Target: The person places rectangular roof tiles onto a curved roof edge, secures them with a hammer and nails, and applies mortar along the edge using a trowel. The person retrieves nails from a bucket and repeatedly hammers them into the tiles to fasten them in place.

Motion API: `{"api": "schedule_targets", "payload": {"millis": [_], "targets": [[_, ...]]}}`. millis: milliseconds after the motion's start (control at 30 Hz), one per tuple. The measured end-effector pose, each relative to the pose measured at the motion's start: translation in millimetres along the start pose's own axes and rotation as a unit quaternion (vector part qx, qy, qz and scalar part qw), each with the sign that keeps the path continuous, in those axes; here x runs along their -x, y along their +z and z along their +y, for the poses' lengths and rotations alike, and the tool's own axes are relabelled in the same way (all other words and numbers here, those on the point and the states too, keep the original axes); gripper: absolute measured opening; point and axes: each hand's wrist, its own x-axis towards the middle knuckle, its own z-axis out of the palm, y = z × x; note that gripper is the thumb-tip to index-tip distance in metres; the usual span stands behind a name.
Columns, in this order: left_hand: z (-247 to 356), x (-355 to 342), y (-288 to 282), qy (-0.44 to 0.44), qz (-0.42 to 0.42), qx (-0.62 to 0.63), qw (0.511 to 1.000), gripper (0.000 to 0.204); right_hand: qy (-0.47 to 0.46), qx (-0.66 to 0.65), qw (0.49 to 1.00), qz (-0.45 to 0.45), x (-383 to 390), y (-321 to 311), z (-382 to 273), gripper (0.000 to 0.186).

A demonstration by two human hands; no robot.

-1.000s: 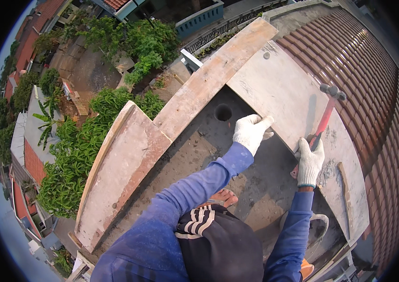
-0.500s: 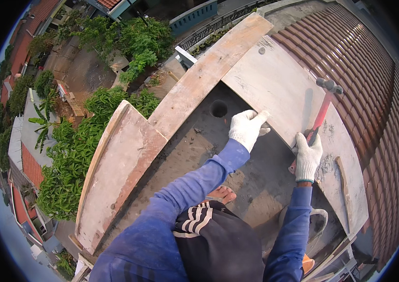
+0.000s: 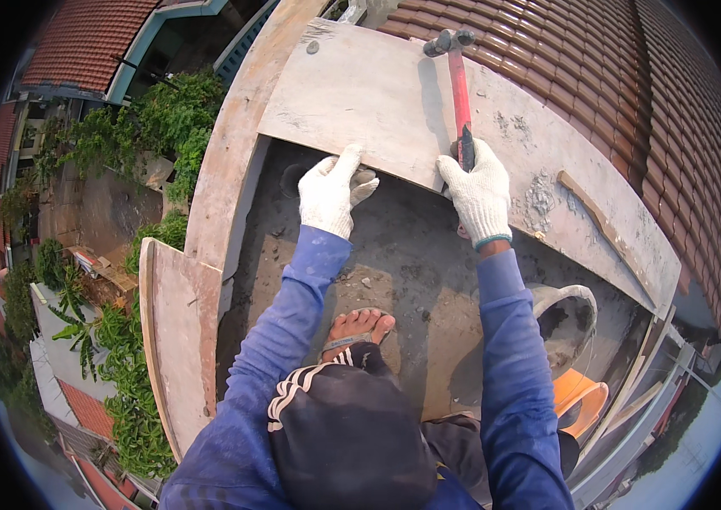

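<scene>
Red along its handle and black at its grip, the hammer (image 3: pixel 460 85) in the head view is in your right hand (image 3: pixel 481 195); its long axis points away from you, leaning slightly left at the far end, where the metal head lies over the far side of the pale board (image 3: pixel 360 89), near the brown roof tiles (image 3: pixel 539 59); the handle's shadow falls on the board to its left.

From your left hand (image 3: pixel 326 200) the hammer head lies ahead and to the right, well apart; the right hand is the nearer one. The board's long axis runs across in front of you, from far left to near right, and both hands are at its near edge.

Your right hand is closed around the grip, back upward, thumb on the left; the forearm in its blue sleeve (image 3: pixel 513 340) reaches almost straight ahead. Your left hand is partly curled, thumb stretched to the board's edge and fingers folded beside it; whether it pinches that edge or something small cannot be told; its forearm slants inward from the lower left.

Right of the hammer, a narrow wooden strip (image 3: pixel 605 223) lies on the board; a grey bucket (image 3: pixel 590 310) is below that end.
</scene>
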Motion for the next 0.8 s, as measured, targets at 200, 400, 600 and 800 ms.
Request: {"api": "schedule_targets", "payload": {"millis": [200, 400, 600, 800], "targets": [[-5, -3, -6, 0.001, -0.017, 0.015, 1.000, 0.019, -0.011, -0.018, 1.000, 0.007, 1, 2, 4, 0.035], [4, 4, -2, -0.029, -0.035, 0.041, 0.998, 0.019, -0.004, -0.049, 0.999, 0.001, 1, -1, 2, 0.033], [9, 4, -5, -0.021, -0.021, 0.059, 0.998, 0.023, -0.018, -0.063, 0.998, -0.001, 2, 3, 1, 0.030], [8, 4, -3, -0.027, -0.021, 0.025, 0.999, 0.021, -0.002, -0.033, 0.999, -0.003, 1, 1, -1, 0.030]]}}
